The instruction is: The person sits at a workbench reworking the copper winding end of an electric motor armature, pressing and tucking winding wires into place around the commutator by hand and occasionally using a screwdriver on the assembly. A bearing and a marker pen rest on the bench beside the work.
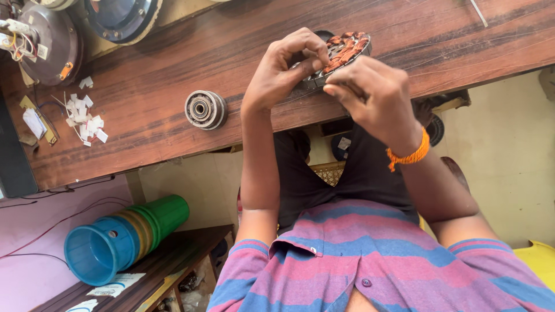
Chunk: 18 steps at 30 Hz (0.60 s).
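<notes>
over the wooden table (162,86), left hand (286,69) and right hand (376,95) each grip clamped on the copper-wound stator (342,53).

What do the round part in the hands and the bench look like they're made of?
The round part looks like grey stacked metal wound with reddish-brown coils, probably enamelled copper wire. The bench looks like dark wood, worn matt, with visible grain and scratches.

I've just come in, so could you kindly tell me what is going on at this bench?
A person holds a round metal stator with copper-coloured windings at the edge of the scratched brown wooden bench. The left hand grips its near side; the right hand, above an orange wrist thread, pinches its rim. A grey ribbed metal hub and small white paper slips lie apart on the bench.
</notes>
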Each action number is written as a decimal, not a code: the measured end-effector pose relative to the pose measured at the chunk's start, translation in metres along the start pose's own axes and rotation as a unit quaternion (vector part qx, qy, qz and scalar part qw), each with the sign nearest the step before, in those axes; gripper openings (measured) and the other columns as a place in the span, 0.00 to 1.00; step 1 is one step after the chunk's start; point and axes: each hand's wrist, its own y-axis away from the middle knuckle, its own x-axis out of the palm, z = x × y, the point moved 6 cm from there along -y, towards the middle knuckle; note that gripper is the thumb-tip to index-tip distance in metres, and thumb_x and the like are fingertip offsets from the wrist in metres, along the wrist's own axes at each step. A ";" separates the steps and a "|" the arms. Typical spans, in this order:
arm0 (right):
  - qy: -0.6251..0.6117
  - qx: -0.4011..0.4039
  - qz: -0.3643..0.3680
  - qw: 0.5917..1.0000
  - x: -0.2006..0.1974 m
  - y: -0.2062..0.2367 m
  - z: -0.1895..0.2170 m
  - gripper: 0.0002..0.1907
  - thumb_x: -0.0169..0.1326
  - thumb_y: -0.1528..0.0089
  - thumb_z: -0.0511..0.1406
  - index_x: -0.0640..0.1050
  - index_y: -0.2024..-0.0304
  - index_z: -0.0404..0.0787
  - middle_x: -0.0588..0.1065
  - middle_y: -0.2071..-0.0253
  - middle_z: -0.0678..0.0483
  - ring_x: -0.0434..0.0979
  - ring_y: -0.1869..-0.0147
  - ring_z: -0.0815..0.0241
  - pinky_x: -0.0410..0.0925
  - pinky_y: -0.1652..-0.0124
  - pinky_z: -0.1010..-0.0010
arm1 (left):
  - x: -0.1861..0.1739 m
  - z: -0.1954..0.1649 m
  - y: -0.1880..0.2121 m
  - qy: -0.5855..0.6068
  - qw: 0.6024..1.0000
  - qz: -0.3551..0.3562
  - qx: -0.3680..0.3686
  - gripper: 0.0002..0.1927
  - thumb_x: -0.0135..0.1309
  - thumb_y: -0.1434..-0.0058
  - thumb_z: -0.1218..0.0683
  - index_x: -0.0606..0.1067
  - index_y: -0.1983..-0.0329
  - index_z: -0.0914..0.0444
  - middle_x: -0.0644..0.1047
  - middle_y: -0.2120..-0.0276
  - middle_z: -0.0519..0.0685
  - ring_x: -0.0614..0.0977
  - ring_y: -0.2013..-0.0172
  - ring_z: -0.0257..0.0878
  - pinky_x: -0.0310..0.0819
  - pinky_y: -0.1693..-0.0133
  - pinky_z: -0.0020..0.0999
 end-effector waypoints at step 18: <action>-0.114 0.170 -0.114 0.972 0.020 0.045 -0.066 0.05 0.58 0.33 0.23 0.81 0.57 0.33 0.71 0.75 0.56 0.64 0.74 0.72 0.59 0.73 0.77 | 0.034 -0.034 0.009 -0.271 0.950 -0.106 0.117 0.27 0.72 0.46 0.51 0.76 0.45 0.59 0.78 0.50 0.47 0.79 0.48 0.41 0.78 0.46 0.36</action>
